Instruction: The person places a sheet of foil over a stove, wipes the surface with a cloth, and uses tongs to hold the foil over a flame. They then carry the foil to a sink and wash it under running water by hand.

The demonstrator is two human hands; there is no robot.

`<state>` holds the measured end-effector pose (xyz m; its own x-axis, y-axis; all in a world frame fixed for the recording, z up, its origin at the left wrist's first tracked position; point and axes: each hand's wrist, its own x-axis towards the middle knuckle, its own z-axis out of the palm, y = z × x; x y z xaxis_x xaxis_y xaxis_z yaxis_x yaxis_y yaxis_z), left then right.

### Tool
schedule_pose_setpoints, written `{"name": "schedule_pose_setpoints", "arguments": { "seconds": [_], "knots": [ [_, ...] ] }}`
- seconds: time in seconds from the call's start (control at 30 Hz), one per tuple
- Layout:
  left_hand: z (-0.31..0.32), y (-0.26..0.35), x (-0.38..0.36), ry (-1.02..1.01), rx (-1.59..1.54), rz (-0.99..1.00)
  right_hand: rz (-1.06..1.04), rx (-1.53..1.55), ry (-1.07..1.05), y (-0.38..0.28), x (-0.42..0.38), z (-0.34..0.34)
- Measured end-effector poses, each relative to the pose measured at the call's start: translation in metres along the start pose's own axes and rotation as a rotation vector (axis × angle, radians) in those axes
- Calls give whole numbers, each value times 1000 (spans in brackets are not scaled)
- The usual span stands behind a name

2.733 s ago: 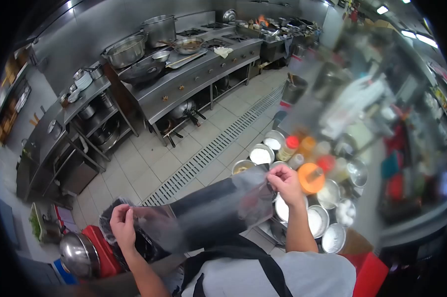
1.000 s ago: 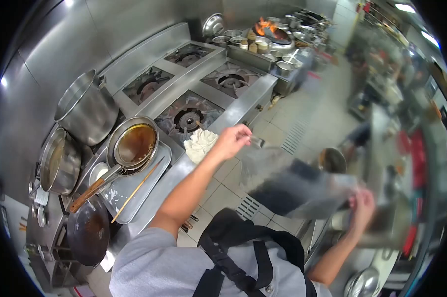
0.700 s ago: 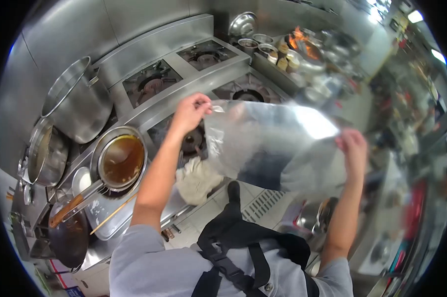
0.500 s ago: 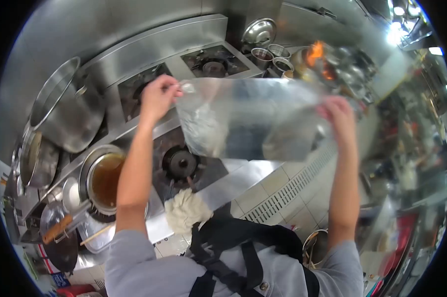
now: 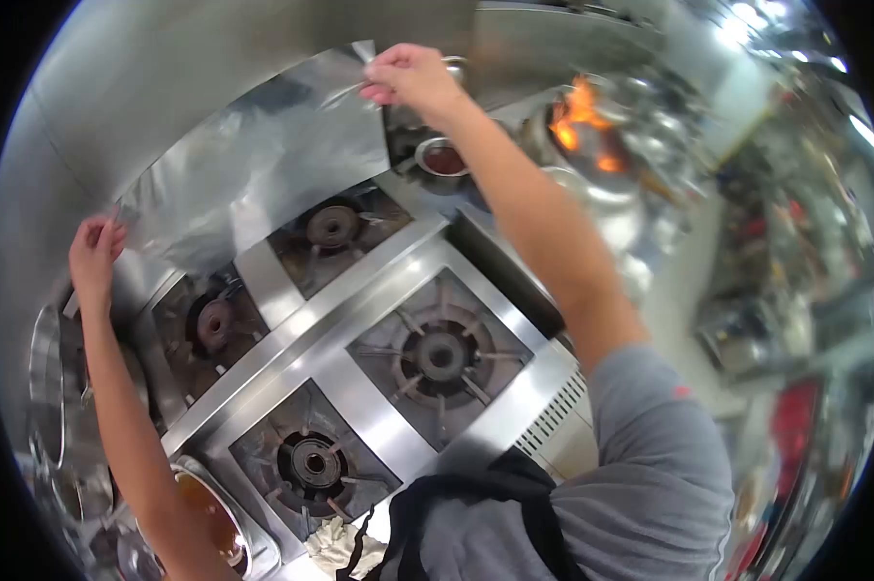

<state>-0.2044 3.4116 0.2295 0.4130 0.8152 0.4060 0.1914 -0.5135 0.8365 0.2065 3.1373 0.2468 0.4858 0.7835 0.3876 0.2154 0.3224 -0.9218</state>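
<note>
A wide sheet of aluminium foil stretches between my two hands over the backsplash at the rear of the stove. At its lower left corner, my left hand pinches the edge. My right hand grips the upper right corner between thumb and fingers. Creases run across the shiny sheet, and its lower edge overlaps the back of the two rear burners. The middle of the backsplash is hidden behind it.
Flames rise from a pan at the back right. A pot of brown liquid stands at the front left, partly under my left arm. A cream cloth lies at the stove's front edge. A small pot of red contents sits near the right rear burner.
Both hands have carried the foil left and away from me, from over the floor and front stove to the backsplash. My view has turned and come closer to the stove.
</note>
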Motion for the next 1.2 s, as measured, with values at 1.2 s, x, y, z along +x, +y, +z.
{"name": "schedule_pose_setpoints", "arguments": {
  "seconds": [1.2],
  "knots": [
    [135, -109, 171, 58, 316, -68, 192, 52, -7, 238, 244, -23]
  ]
}}
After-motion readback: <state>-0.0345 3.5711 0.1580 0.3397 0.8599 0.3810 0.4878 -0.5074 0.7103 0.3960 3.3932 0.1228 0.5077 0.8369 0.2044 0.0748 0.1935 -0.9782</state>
